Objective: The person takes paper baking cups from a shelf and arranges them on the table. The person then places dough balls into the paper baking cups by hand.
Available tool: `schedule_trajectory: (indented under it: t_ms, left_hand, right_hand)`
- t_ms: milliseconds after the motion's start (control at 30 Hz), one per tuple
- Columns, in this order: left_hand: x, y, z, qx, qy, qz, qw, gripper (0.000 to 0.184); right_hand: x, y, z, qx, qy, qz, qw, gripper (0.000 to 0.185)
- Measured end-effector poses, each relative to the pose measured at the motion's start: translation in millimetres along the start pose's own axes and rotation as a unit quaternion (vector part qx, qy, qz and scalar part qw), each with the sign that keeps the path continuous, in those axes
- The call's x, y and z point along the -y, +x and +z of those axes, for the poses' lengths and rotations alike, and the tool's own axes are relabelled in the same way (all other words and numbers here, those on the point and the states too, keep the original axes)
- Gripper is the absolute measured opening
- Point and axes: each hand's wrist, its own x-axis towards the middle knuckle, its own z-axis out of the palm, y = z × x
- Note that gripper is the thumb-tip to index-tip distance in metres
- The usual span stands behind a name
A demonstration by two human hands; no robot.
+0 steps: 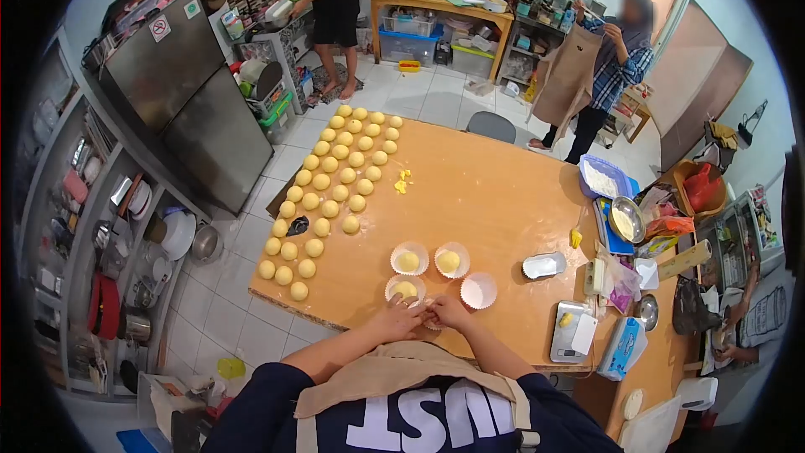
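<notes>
My left hand (397, 320) and my right hand (451, 313) meet near the table's front edge, fingers closed around a white paper baking cup (432, 325) that they mostly cover. Just past my left fingertips is a fluted paper cup with a yellow dough ball (404, 289) in it. Two more cups behind it hold a dough ball (407, 262) and another dough ball (449, 262). To the right of these, an unfilled paper cup (479, 291) stands beyond my right hand.
Rows of round dough balls (332, 164) cover the wooden table's (470, 193) left side. Yellow scraps (403, 182) lie farther in. At right are a metal tin (544, 265), a scale (573, 331), a flour tub (600, 178) and a bowl (626, 220). Other people stand around the room.
</notes>
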Motion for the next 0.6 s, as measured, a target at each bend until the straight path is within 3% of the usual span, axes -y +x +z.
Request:
schedule_trajectory:
  t_ms: [67,167,233,267,367,467,533,600]
  left_hand:
    - [1,0,6,0.008,0.039,-0.001,0.999,0.063]
    - [-2,1,0,0.048,0.067,-0.01,0.997,0.063]
    - [-2,6,-2,0.073,0.083,-0.006,0.994,0.062]
    - [-3,5,-1,0.055,0.092,-0.008,0.994,0.062]
    - [-3,4,6,0.016,0.101,-0.01,0.995,0.064]
    - [-3,6,7,-0.005,0.09,0.004,0.996,0.07]
    - [-3,9,11,-0.031,0.096,0.022,0.995,0.075]
    - [-4,13,13,-0.021,0.108,0.044,0.993,0.079]
  right_hand:
    - [5,-3,-1,-0.009,0.04,0.045,0.998,0.014]
    - [38,-35,-1,-0.107,0.171,0.021,0.979,0.011]
    - [25,-31,2,-0.145,0.115,-0.042,0.982,0.011]
    - [18,-30,3,-0.163,0.088,-0.074,0.98,0.011]
    - [40,-42,-10,-0.218,0.228,-0.034,0.948,0.009]
    - [51,-52,-31,-0.25,0.28,-0.01,0.927,0.007]
    - [39,-56,-48,-0.319,0.149,-0.055,0.934,0.012]
    - [29,-63,-62,-0.402,-0.039,-0.12,0.907,0.024]
